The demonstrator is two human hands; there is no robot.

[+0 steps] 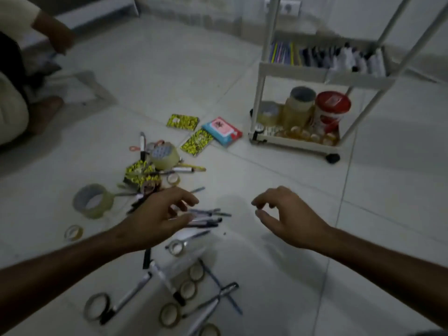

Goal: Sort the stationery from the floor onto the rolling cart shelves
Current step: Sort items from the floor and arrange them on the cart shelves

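Stationery lies scattered on the tiled floor: a bundle of dark pens, several tape rolls such as a large one, markers and yellow-black packets. My left hand hovers over the pen bundle, fingers spread and loosely bent, its fingertips at the pens; whether it grips them is unclear. My right hand hangs to the right above bare floor, fingers loosely curled, holding nothing. The white rolling cart stands at the upper right with pens on its middle shelf and tape rolls below.
A blue-and-pink packet lies left of the cart. A red-lidded jar sits on the cart's lowest shelf. Another person sits at the far left. Bare tiles stretch to the right of my right hand.
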